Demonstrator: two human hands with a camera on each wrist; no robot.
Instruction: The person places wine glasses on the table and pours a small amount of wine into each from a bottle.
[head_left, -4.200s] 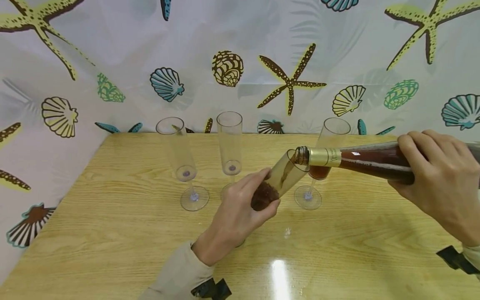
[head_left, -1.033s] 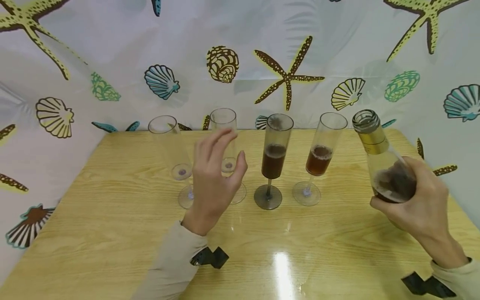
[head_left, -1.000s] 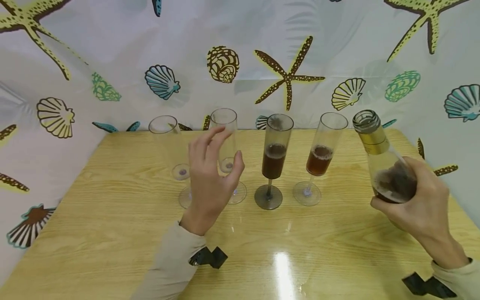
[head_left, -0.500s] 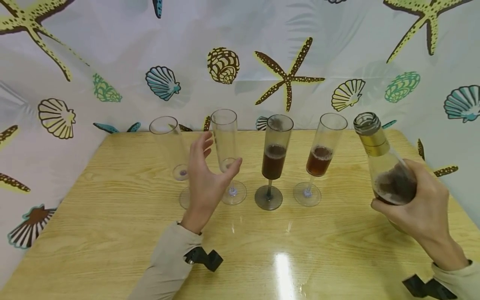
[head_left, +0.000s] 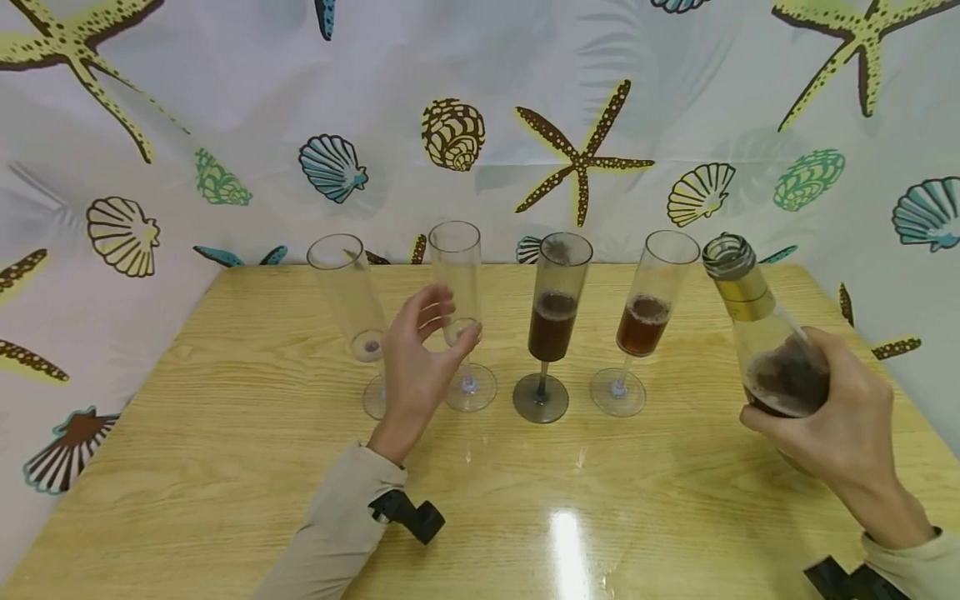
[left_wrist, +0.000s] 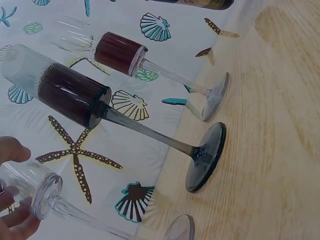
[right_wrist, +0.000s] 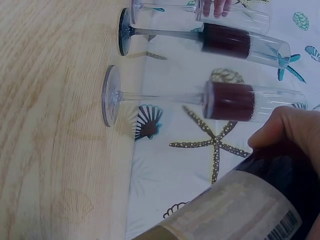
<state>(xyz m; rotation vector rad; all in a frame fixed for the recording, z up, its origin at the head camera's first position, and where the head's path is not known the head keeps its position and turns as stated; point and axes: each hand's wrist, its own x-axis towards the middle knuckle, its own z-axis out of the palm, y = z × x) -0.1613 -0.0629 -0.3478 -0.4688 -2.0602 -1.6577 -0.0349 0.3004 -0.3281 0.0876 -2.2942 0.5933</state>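
My left hand (head_left: pixel 418 362) is at the lower bowl of a clear, empty champagne flute (head_left: pixel 456 267), second from the left. In the left wrist view, its thumb and curled fingers (left_wrist: pixel 22 227) lie on either side of the bowl, the fingers partly seen through the glass. The flute's foot stands on the table. Over at the right, my right hand (head_left: pixel 851 425) grips a wine bottle (head_left: pixel 783 371) round its body, neck up and leaning left. Dark red drink shows inside, and the bottle's pale label (right_wrist: pixel 235 205) appears in the right wrist view.
A smoky-stemmed flute (head_left: pixel 553 325) and a clear flute (head_left: pixel 645 325) hold dark drink, standing between my hands. Another empty flute (head_left: pixel 341 283) stands at far left, its stem partly behind my left hand. Behind the wooden table (head_left: pixel 225 475) hangs a shell-patterned cloth (head_left: pixel 255 67).
Pouring into the tilted smoky flute has stopped, and that flute now stands upright. My left hand has moved left to the empty flute, its fingers closing in. The bottle has been turned up at the right.
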